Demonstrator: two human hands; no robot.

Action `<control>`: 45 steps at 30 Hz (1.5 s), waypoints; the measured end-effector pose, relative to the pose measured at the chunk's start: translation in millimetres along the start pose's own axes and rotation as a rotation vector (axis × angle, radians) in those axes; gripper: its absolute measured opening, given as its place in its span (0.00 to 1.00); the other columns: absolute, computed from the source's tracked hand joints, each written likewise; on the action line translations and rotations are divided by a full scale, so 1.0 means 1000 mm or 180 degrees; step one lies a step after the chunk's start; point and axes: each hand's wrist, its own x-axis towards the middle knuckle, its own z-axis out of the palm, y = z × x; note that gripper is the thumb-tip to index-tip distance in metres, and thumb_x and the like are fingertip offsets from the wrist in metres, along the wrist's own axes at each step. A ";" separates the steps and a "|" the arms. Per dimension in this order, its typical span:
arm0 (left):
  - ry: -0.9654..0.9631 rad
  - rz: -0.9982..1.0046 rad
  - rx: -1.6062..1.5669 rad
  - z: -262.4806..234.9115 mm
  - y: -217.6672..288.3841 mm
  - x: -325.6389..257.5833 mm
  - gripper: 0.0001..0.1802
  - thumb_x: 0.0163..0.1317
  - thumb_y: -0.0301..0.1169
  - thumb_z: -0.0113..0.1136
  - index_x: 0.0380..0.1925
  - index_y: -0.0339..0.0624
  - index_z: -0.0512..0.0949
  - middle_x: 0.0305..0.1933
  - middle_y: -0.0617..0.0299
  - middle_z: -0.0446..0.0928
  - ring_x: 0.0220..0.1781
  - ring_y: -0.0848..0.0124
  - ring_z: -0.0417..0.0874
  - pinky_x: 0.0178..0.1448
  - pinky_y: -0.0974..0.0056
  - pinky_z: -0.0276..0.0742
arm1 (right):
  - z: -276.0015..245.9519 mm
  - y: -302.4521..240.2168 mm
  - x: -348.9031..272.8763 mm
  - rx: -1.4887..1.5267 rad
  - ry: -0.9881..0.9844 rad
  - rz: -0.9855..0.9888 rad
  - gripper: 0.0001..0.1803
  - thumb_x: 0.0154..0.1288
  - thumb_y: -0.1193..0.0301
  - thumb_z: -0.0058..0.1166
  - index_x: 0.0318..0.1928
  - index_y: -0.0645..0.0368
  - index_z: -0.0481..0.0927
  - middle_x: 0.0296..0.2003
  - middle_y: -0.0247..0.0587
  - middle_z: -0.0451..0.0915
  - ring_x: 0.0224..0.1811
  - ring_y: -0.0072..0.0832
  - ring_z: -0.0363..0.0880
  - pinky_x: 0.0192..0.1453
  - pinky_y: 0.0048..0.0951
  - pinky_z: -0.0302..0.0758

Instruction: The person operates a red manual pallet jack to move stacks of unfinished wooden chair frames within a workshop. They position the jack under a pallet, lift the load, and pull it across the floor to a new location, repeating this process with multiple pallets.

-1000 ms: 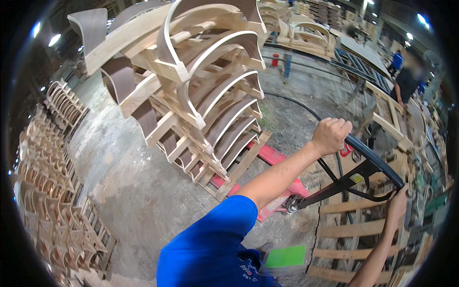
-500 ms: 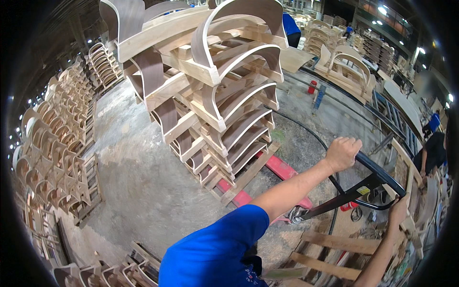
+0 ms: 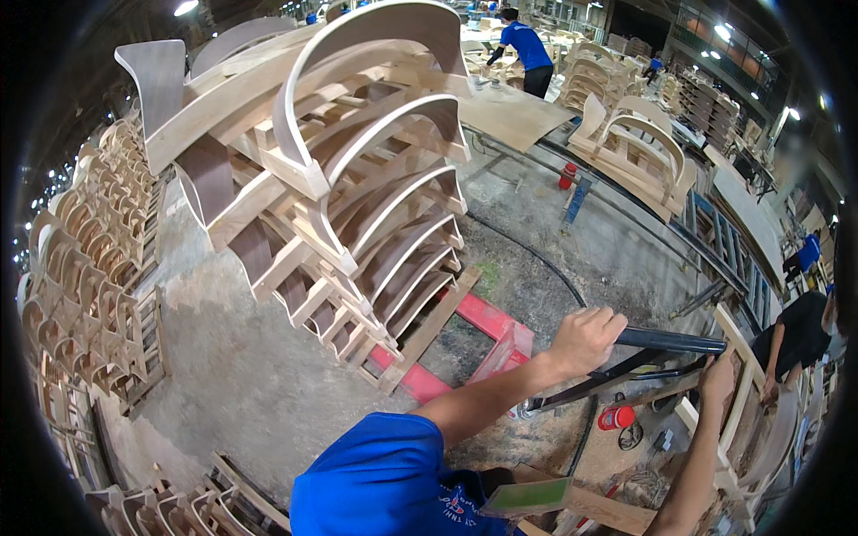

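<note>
My left hand [image 3: 585, 342] is closed around the left end of a pallet jack's black handle [image 3: 670, 340]. At the handle's right end, my right hand [image 3: 716, 379] grips it too, with part of the fingers hidden. The handle leans toward me over the jack's red body [image 3: 505, 350]. Its red forks [image 3: 420, 382] run under a wooden pallet [image 3: 427, 332]. On that pallet rises a tall stack of curved wooden frames [image 3: 380, 165], with dark veneer faces and pale edges, leaning to the left in the view.
Rows of stacked curved frames [image 3: 80, 259] line the left, and more [image 3: 170, 509] lie at lower left. A black hose [image 3: 536, 252] crosses the floor. A red container [image 3: 617, 417] sits beneath the handle. Co-workers stand at a far table [image 3: 509, 116] and at right [image 3: 795, 335].
The handle and both my hands have come lower in the view, and the handle is tilted further down. The loaded stack appears further left. A co-worker behind it is now in fuller view.
</note>
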 end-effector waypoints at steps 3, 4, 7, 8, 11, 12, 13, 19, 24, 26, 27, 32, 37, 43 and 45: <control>0.0083 0.0021 0.0016 0.020 -0.014 0.011 0.18 0.44 0.24 0.66 0.39 0.45 0.77 0.32 0.60 0.73 0.33 0.57 0.82 0.37 0.54 0.79 | 0.019 -0.001 0.038 -0.0043 0.0232 -0.0251 0.33 0.75 0.65 0.57 0.74 0.51 0.60 0.44 0.60 0.86 0.47 0.58 0.86 0.49 0.56 0.80; 0.0122 0.0066 -0.0021 0.026 -0.016 0.017 0.18 0.44 0.24 0.66 0.39 0.44 0.77 0.32 0.60 0.73 0.33 0.57 0.82 0.38 0.54 0.80 | 0.024 0.007 0.051 -0.0071 0.0312 -0.0277 0.33 0.74 0.65 0.57 0.74 0.49 0.60 0.43 0.60 0.87 0.46 0.57 0.87 0.49 0.56 0.80; 0.0172 -0.0104 0.0250 0.037 -0.041 0.026 0.19 0.44 0.23 0.66 0.40 0.44 0.77 0.32 0.59 0.74 0.34 0.56 0.83 0.38 0.54 0.80 | 0.047 -0.036 0.091 0.0129 0.0346 -0.0581 0.32 0.74 0.66 0.58 0.73 0.52 0.61 0.42 0.60 0.86 0.46 0.59 0.86 0.48 0.57 0.80; 0.0232 -0.0090 0.0282 0.043 -0.049 0.031 0.19 0.44 0.23 0.66 0.39 0.44 0.78 0.32 0.59 0.75 0.34 0.56 0.83 0.38 0.53 0.80 | 0.056 -0.040 0.104 0.0211 0.0311 -0.0595 0.32 0.74 0.66 0.58 0.73 0.52 0.61 0.41 0.60 0.86 0.45 0.60 0.86 0.48 0.57 0.79; 0.0344 -0.0128 0.0436 0.064 -0.071 0.042 0.18 0.43 0.23 0.66 0.38 0.45 0.79 0.31 0.58 0.76 0.33 0.55 0.84 0.38 0.53 0.81 | 0.079 -0.050 0.143 0.0218 0.0350 -0.0871 0.31 0.74 0.66 0.58 0.72 0.54 0.62 0.37 0.61 0.86 0.43 0.59 0.86 0.46 0.56 0.79; 0.0361 -0.0172 0.0576 0.069 -0.080 0.045 0.17 0.43 0.23 0.66 0.37 0.45 0.79 0.31 0.58 0.77 0.33 0.55 0.84 0.37 0.53 0.81 | 0.087 -0.061 0.157 0.0258 0.0326 -0.1008 0.30 0.74 0.66 0.58 0.71 0.55 0.63 0.36 0.61 0.86 0.42 0.59 0.86 0.45 0.56 0.80; 0.0375 -0.0220 0.0719 0.075 -0.090 0.048 0.17 0.43 0.23 0.66 0.36 0.45 0.79 0.31 0.58 0.77 0.32 0.55 0.84 0.37 0.52 0.81 | 0.099 -0.073 0.166 0.0277 0.0426 -0.1051 0.27 0.73 0.65 0.58 0.67 0.57 0.65 0.36 0.60 0.86 0.41 0.58 0.87 0.44 0.55 0.80; 0.0634 -0.0354 0.1399 0.103 -0.116 0.057 0.14 0.43 0.24 0.67 0.34 0.46 0.81 0.27 0.59 0.78 0.30 0.56 0.84 0.34 0.55 0.80 | 0.145 -0.116 0.240 0.0671 0.0485 -0.1685 0.29 0.72 0.64 0.60 0.68 0.56 0.64 0.35 0.58 0.86 0.40 0.57 0.87 0.43 0.55 0.81; 0.0588 -0.0698 0.1483 0.173 -0.087 0.050 0.22 0.45 0.24 0.70 0.44 0.43 0.81 0.34 0.55 0.80 0.33 0.55 0.85 0.34 0.55 0.80 | 0.192 -0.205 0.320 0.1178 0.0177 -0.1793 0.29 0.73 0.60 0.58 0.68 0.56 0.67 0.41 0.60 0.86 0.47 0.57 0.87 0.51 0.54 0.81; 0.0673 -0.0829 0.1302 0.227 -0.070 0.059 0.26 0.46 0.24 0.73 0.49 0.40 0.80 0.38 0.52 0.81 0.35 0.54 0.86 0.36 0.54 0.82 | 0.212 -0.235 0.359 0.1223 -0.0022 -0.1739 0.28 0.73 0.59 0.57 0.68 0.54 0.69 0.44 0.60 0.86 0.49 0.57 0.86 0.53 0.55 0.80; 0.0688 -0.0894 0.1188 0.244 -0.064 0.063 0.26 0.47 0.24 0.72 0.49 0.40 0.80 0.36 0.52 0.79 0.34 0.54 0.85 0.36 0.54 0.81 | 0.216 -0.246 0.381 0.1253 -0.0095 -0.1685 0.27 0.73 0.59 0.56 0.68 0.53 0.69 0.45 0.61 0.86 0.51 0.57 0.86 0.55 0.55 0.80; 0.0819 -0.1048 0.1542 0.262 -0.076 0.065 0.29 0.47 0.22 0.72 0.53 0.36 0.78 0.34 0.54 0.75 0.31 0.55 0.82 0.34 0.54 0.79 | 0.253 -0.305 0.378 0.2744 0.0313 -0.2716 0.26 0.67 0.69 0.62 0.64 0.51 0.71 0.47 0.54 0.86 0.52 0.55 0.85 0.55 0.53 0.78; 0.0809 -0.1273 0.1738 0.246 -0.103 0.070 0.29 0.44 0.24 0.75 0.51 0.38 0.81 0.35 0.54 0.80 0.32 0.57 0.85 0.34 0.55 0.81 | 0.264 -0.349 0.396 0.3994 -0.0107 -0.3333 0.22 0.64 0.74 0.62 0.58 0.53 0.74 0.38 0.50 0.83 0.42 0.50 0.85 0.49 0.41 0.79; 0.0747 -0.1544 0.3150 0.173 -0.144 0.068 0.20 0.43 0.22 0.71 0.40 0.44 0.81 0.29 0.60 0.83 0.27 0.60 0.86 0.30 0.59 0.80 | 0.306 -0.373 0.395 0.4850 0.1075 -0.4032 0.12 0.69 0.78 0.59 0.50 0.61 0.74 0.31 0.47 0.78 0.31 0.44 0.80 0.38 0.38 0.77; 0.1126 -0.1518 0.3606 0.174 -0.162 0.072 0.18 0.43 0.21 0.70 0.38 0.45 0.81 0.26 0.61 0.81 0.24 0.61 0.85 0.29 0.60 0.79 | 0.294 -0.390 0.395 0.4854 0.0949 -0.4312 0.12 0.69 0.77 0.60 0.50 0.60 0.74 0.31 0.47 0.78 0.30 0.44 0.79 0.36 0.39 0.76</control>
